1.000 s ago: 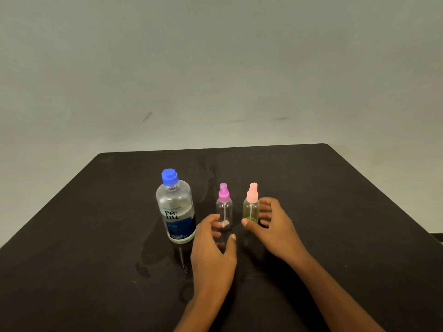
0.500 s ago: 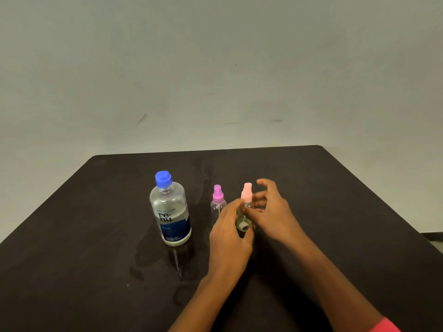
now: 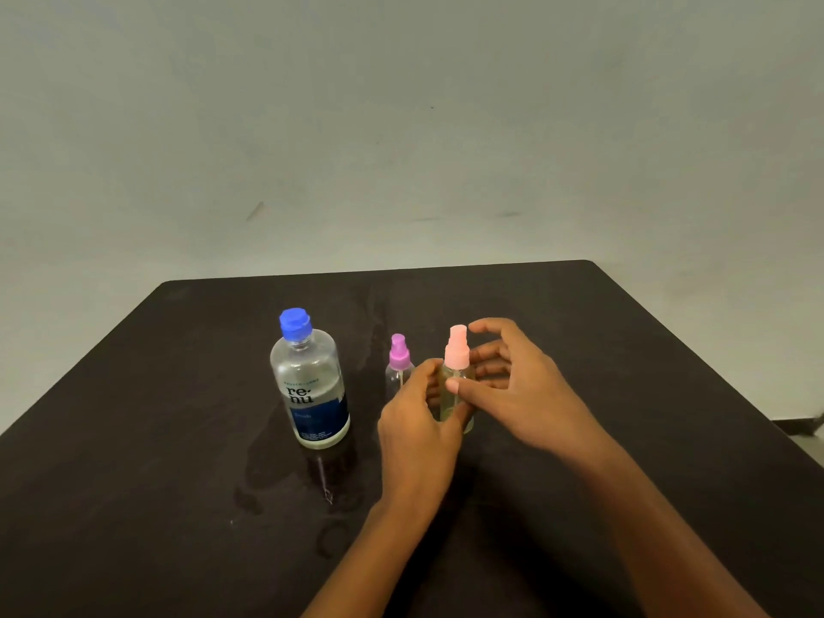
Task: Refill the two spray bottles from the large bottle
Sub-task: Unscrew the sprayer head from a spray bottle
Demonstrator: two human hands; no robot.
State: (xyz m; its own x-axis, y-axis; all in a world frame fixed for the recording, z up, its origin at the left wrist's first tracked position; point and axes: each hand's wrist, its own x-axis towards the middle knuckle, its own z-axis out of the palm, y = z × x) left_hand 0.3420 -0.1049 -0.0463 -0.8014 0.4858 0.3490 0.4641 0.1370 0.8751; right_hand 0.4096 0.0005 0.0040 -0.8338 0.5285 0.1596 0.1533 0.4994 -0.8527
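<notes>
While a second ago the pink-capped spray bottle [image 3: 447,405] stood free on the table [image 3: 624,350] with both hands only reaching, it is now in hand. It sits right of the large bottle [image 3: 310,381] and nearer the camera than before.

- Left hand [image 3: 419,421]: fingers wrapped round the body of the pink-capped spray bottle.
- Right hand [image 3: 512,385]: thumb in front just under the pink cap [image 3: 457,350], fingers curled behind, pinching there; index finger raised clear of the cap.
- Half a second ago this bottle leaned toward the camera; now close to upright. Cannot tell whether its base touches the table.
- Purple-capped spray bottle [image 3: 398,363]: untouched, between the large bottle and the held one.
- Large bottle: unmoved, blue cap [image 3: 294,323] on.

Reading: the grip looks set for unscrewing the pink cap. No pouring yet, so the refill is barely begun.
</notes>
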